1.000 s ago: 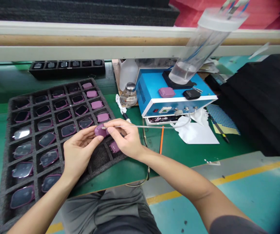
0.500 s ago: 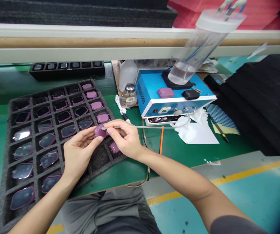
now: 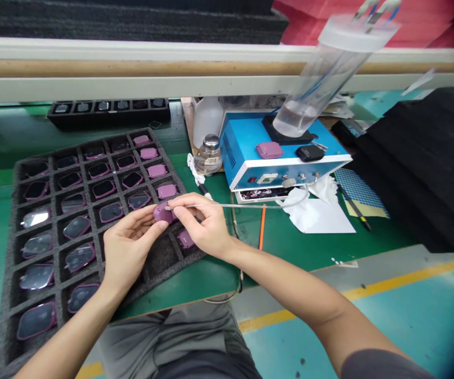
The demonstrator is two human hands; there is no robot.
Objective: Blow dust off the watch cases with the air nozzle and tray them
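Note:
Above the right part of the foam tray [image 3: 158, 287], my left hand [image 3: 132, 242] is closed on a purple case [image 3: 161, 212], gripping it between thumb and fingers. My right hand [image 3: 203, 223] pinches the end of a thin clear tube [image 3: 246, 206], whose tip touches the face of that case. The tube runs right toward the front of a blue machine [image 3: 246, 142]. Compartments of the tray hold several purple-rimmed pieces with dark glass, and plain purple cases fill its right column. One of these cases [image 3: 185, 239] lies just under my right hand.
On the blue machine are a purple case [image 3: 269, 150], a black case [image 3: 309, 153] and a tilted clear cylinder [image 3: 303, 100]. A glass bottle [image 3: 208, 155] stands left of it. White paper [image 3: 321, 216], an orange stick [image 3: 262, 227] and a pen [image 3: 353, 208] lie to the right. Black foam is stacked far right.

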